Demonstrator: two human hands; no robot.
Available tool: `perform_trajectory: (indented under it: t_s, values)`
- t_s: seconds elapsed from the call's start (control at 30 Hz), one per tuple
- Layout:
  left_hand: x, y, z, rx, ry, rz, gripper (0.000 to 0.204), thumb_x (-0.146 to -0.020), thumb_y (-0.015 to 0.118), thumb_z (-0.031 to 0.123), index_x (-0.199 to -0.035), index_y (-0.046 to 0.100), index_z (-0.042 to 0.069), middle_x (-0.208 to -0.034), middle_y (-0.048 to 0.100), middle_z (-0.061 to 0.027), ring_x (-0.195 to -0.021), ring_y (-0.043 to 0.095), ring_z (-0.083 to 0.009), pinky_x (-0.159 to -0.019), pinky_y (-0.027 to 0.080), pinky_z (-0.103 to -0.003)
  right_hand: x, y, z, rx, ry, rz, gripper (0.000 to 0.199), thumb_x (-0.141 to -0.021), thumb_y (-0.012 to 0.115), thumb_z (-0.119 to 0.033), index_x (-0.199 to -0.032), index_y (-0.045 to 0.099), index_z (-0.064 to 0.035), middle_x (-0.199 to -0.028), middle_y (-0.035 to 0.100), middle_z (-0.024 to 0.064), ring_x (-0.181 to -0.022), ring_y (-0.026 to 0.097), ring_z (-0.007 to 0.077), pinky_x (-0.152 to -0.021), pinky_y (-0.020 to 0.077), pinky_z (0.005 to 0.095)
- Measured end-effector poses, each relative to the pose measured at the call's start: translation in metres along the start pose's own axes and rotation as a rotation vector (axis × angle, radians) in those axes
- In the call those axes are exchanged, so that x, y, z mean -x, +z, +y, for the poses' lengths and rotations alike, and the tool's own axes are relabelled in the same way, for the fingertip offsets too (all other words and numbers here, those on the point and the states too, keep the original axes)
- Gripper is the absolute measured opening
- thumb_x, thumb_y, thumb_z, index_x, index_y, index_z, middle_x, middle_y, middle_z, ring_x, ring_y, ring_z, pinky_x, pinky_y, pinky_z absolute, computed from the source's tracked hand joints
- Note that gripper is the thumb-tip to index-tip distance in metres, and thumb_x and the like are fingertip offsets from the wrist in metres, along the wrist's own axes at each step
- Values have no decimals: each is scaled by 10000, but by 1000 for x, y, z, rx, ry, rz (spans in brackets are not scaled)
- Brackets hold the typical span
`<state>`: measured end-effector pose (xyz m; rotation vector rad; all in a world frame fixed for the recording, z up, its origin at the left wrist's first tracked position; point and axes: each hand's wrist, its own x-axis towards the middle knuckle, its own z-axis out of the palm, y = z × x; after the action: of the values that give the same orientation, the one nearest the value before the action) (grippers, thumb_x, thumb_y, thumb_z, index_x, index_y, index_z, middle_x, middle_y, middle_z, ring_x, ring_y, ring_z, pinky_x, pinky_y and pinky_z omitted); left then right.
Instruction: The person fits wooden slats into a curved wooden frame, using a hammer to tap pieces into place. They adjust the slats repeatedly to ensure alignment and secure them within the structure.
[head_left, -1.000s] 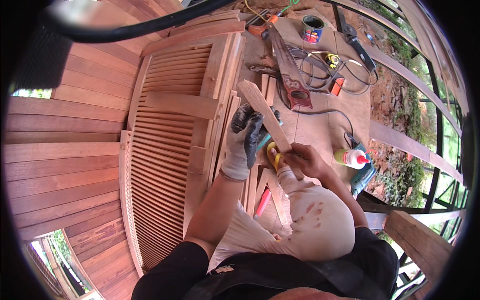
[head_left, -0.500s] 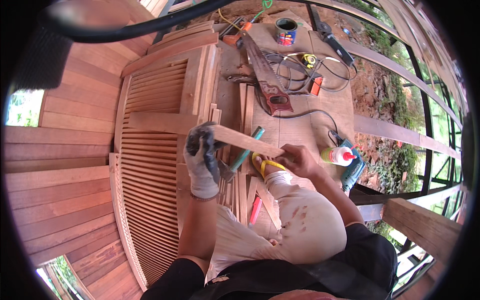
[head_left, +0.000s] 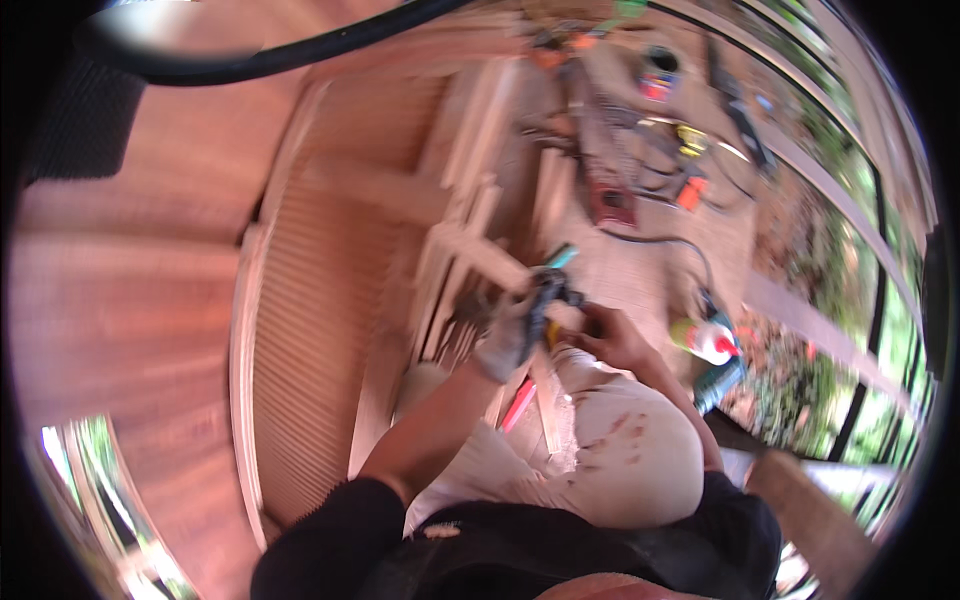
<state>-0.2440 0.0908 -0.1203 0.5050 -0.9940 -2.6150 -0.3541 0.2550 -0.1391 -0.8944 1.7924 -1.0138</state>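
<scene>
A flat wooden strip (head_left: pixel 485 260) slants from the edge of a slatted wooden panel (head_left: pixel 330 270) down toward my knee. My left hand (head_left: pixel 522 325), in a pale glove with a dark palm and fingers, is closed around the strip near its lower right end. My bare right hand (head_left: pixel 610 338) has its fingers bent against that same end, gripping it, though blur softens the fingertips. Behind the left hand a teal tool handle (head_left: pixel 562 256) sticks out; the rest of that tool is hidden.
Beyond my hands lie a handsaw (head_left: pixel 610 200), a yellow tape measure (head_left: pixel 690 140), a can (head_left: pixel 659 75) and looped cable. A white glue bottle (head_left: pixel 706 341) stands beside a teal power tool (head_left: pixel 718 382) on the right. A red object (head_left: pixel 519 404) lies near my leg.
My left hand has slid along the strip toward its right end, close to my right hand. The whole view has shifted and blurred, with the scene moving rightward.
</scene>
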Motion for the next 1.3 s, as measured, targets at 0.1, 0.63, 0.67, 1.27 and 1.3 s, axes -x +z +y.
perform_trajectory:
  t_s: [0.1,0.63,0.67,1.27,1.3]
  values:
    - [4,-33,-21,250,-20,111,187,-946,689,199,-1022,647,33,-881,663,-87,-843,677,-215,-765,584,-364,3,14,-2,69,82,-16,446,-844,789,-267,-1138,645,35,-754,645,143,-683,594,158,-640,489,363]
    - [65,-136,98,-476,492,644,458,-973,660,210,-1367,497,44,-1207,634,-157,-1048,660,-306,-891,569,-402,-3,18,20,121,-23,102,276,-791,802,-111,-990,662,20,-719,637,105,-625,598,164,-603,486,333]
    - [74,-142,110,-707,552,626,511,-965,668,238,-1397,473,48,-1264,615,-167,-1129,638,-323,-952,549,-416,-2,15,33,152,81,146,267,-829,787,-133,-1001,653,20,-735,625,80,-656,558,131,-618,475,310]
    - [104,-155,109,-1909,-25,685,883,-769,796,463,-1425,430,-1,-1429,473,-238,-1346,434,-419,-1162,335,-468,-5,13,146,-35,284,481,247,-936,677,-183,-1089,618,2,-836,630,51,-646,581,108,-594,464,272]
    - [104,-155,110,-1892,-22,678,877,-765,799,458,-1419,434,2,-1423,476,-238,-1342,437,-421,-1159,336,-472,-4,13,149,-49,269,483,239,-945,663,-169,-1103,612,4,-858,632,51,-661,585,106,-604,467,264]
